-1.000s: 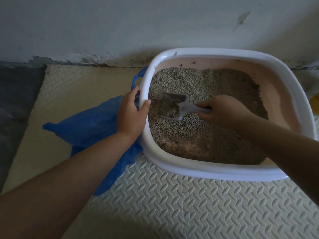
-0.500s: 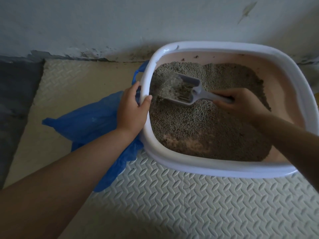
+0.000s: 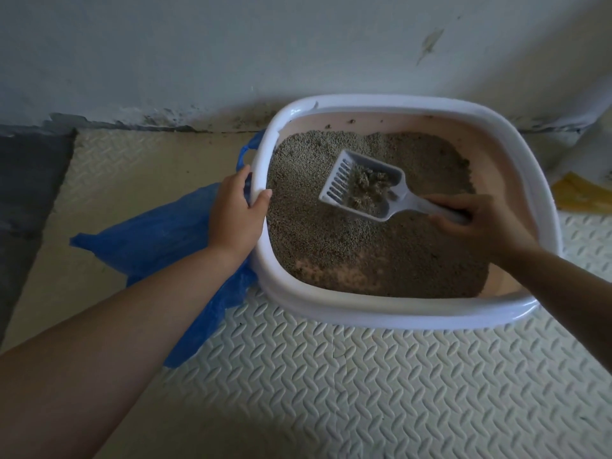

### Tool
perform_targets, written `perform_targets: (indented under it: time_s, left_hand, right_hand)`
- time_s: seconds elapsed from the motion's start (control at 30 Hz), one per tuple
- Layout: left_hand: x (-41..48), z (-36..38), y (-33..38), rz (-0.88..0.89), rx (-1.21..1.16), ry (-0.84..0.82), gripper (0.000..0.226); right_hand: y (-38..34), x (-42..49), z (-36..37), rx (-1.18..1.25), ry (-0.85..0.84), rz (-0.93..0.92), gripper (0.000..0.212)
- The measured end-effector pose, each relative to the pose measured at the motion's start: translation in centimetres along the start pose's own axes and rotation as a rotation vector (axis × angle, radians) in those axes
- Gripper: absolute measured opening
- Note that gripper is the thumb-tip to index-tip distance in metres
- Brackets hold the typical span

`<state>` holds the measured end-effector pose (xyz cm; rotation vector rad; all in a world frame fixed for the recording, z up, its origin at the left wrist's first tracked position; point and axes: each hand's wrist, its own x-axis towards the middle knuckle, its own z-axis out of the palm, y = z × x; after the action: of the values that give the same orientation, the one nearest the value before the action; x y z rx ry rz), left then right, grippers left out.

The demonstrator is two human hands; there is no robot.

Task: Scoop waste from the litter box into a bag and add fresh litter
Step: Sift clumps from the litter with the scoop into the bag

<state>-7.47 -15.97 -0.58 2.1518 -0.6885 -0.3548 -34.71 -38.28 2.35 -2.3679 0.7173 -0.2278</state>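
A white-rimmed litter box [image 3: 390, 311] with a pink inside stands against the wall, filled with grey granular litter [image 3: 331, 240]. My right hand [image 3: 477, 223] grips the handle of a grey slotted scoop [image 3: 341, 183], which is lifted over the litter with a clump of waste [image 3: 367, 188] in its pan. My left hand [image 3: 236, 213] grips the box's left rim, thumb hooked over the edge. A blue plastic bag [image 3: 155, 240] lies flat on the floor left of the box, partly under my left hand and the box.
A cream foam mat [image 3: 331, 376] with a raised pattern covers the floor. The stained white wall [image 3: 231, 54] runs right behind the box. A dark grey floor strip [image 3: 29, 180] lies at far left. A white and yellow sack [image 3: 586, 180] sits at the right edge.
The scoop came up out of the litter, most loose grains have sifted through, and a clump now sits in it. My right hand moved right. My left hand stayed on the rim.
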Motion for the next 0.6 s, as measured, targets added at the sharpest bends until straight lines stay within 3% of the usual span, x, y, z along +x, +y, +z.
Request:
perform_targets:
  time_s: [0.2, 0.33, 0.6]
  left_hand:
    - [-0.1, -0.2, 0.2, 0.003, 0.008, -0.016, 0.054]
    - [-0.2, -0.2, 0.4, 0.004, 0.02, -0.016, 0.052]
    - [-0.3, -0.3, 0.4, -0.009, -0.014, -0.022, 0.054]
  right_hand:
    - [-0.5, -0.9, -1.3, 0.0, 0.013, -0.055, 0.035]
    - [0.7, -1.0, -2.6, 0.016, 0.054, 0.01, 0.036]
    - [1.9, -1.4, -4.0, -0.154, -0.057, 0.01, 0.044]
